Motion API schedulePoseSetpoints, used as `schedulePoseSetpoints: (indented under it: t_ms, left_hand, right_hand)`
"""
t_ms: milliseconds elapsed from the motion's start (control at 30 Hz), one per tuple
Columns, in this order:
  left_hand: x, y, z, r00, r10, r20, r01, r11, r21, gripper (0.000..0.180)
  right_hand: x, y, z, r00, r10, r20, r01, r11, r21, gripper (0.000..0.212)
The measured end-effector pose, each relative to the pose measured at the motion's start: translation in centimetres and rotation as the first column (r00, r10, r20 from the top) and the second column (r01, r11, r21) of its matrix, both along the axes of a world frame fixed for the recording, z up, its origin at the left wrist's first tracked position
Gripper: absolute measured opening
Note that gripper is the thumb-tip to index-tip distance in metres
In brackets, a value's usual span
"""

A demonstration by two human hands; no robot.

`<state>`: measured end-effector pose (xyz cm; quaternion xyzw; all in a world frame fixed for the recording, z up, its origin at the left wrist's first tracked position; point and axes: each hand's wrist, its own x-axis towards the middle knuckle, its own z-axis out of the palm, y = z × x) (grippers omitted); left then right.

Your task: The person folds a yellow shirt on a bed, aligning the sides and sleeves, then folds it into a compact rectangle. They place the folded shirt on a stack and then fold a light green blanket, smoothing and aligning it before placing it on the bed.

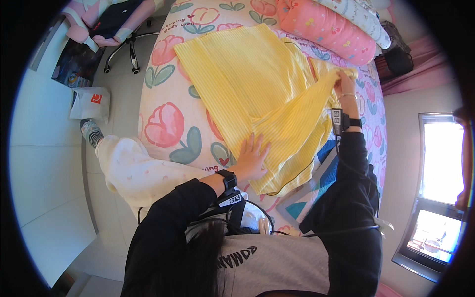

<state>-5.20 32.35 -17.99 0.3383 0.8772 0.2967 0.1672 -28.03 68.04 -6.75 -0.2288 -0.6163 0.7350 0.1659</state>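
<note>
A yellow striped garment [237, 62], which looks like a long-sleeved top, lies spread over the flowered bed sheet [163, 123]. Its lower part is creased, and a dark trim line runs along the near edge. My left hand [252, 158] rests flat on the near left side of the cloth with its fingers spread. Over at the far right, my right hand [345, 85] is closed on the end of a sleeve-like part, which stretches diagonally back toward my left hand. My right fingertips are partly hidden by the fabric.
A folded pink quilt [329, 29] lies at the bed's far right. A blue and white patterned item [316, 188] is partly under my right arm. On the left stand a wheeled chair [118, 29] and a white bag [91, 104]; a window [435, 163] is at right.
</note>
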Motion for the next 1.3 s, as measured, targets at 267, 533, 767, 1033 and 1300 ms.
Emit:
schedulePoseSetpoints:
  t_ms: [267, 533, 767, 1033, 1300]
  left_hand:
    - [0.1, -0.2, 1.4, 0.939, -0.309, 0.148, 0.33, 0.932, -0.15, 0.081]
    - [0.1, -0.9, 1.1, 0.909, -0.336, 0.246, 0.351, 0.936, -0.018, 0.081]
    - [-0.3, -1.7, -0.4, 0.889, -0.368, 0.272, 0.35, 0.93, 0.116, 0.084]
    - [-0.8, -2.1, 0.7, 0.831, -0.467, 0.302, 0.476, 0.878, 0.048, 0.08]
    - [-0.8, -2.7, 0.7, 0.827, -0.465, 0.316, 0.474, 0.879, 0.05, 0.077]
  right_hand:
    - [-7.0, -20.6, 3.7, 0.97, 0.229, -0.084, -0.133, 0.786, 0.604, 0.049]
    - [-7.9, -36.8, -7.7, 0.888, 0.307, 0.342, -0.459, 0.626, 0.63, 0.047]
    - [-5.9, -39.3, -10.4, 0.895, 0.196, 0.401, -0.417, 0.051, 0.907, 0.041]
    - [-7.6, -38.3, -7.7, 0.889, 0.267, 0.372, -0.376, -0.035, 0.926, 0.028]
    - [-8.8, -38.1, -9.4, 0.748, 0.481, 0.458, -0.514, -0.018, 0.858, 0.039]
